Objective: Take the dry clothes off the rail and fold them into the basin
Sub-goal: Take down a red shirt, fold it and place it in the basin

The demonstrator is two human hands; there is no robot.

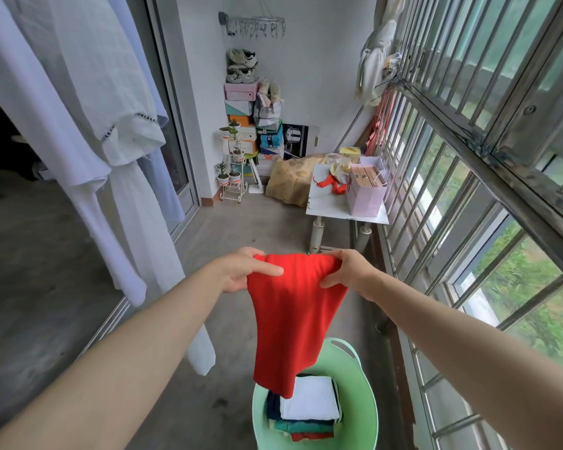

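Observation:
A red garment (290, 319) hangs in front of me, held up by its top edge. My left hand (241, 271) grips its left corner and my right hand (348, 271) grips its right corner. Its lower end dangles over a pale green basin (364, 384) on the floor. Inside the basin lies a stack of folded clothes (309, 407), white on top, with dark blue, green and red pieces below. White garments (88, 125) hang at the left; the rail itself is out of view.
A small white table (332, 206) with a pink bag (366, 193) stands ahead by the barred window (468, 157). Stacked shoe boxes (241, 105), a plant stand (233, 170) and a yellow bundle (293, 180) fill the far corner. A sliding glass door frame runs along the left.

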